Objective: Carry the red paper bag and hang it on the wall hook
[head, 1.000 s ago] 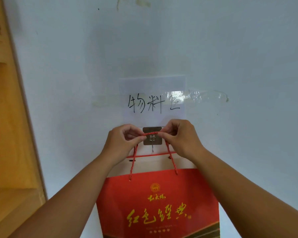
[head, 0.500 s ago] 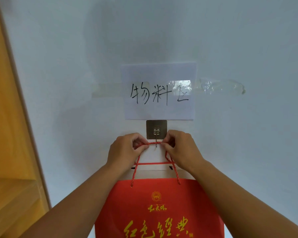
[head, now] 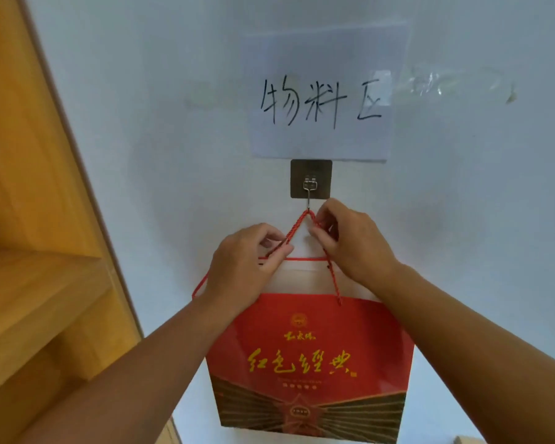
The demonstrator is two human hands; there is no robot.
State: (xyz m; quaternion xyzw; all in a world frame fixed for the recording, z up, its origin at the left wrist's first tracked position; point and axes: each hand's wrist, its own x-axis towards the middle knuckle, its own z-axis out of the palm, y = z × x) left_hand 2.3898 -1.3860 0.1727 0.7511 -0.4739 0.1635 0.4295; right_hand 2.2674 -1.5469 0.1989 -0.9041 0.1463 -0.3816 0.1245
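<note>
The red paper bag [head: 311, 350] with gold lettering hangs flat against the white wall. Its red rope handle [head: 302, 221] forms a taut peak over the tip of the metal wall hook [head: 310, 184], which sits on a square adhesive plate. My left hand [head: 244, 267] pinches the handle's left strand just below the peak. My right hand [head: 350, 241] pinches the right strand. A second rope handle loops out behind my left wrist.
A white paper sign [head: 321, 100] with black handwriting is taped just above the hook. A wooden shelf unit [head: 36, 251] stands close on the left. A small tan object [head: 468, 439] shows at the bottom right edge.
The rope handle went from level in front of the hook plate down onto the hook, and now pulls into a taut peak. Both hands slid lower along the strands. The view moved closer.
</note>
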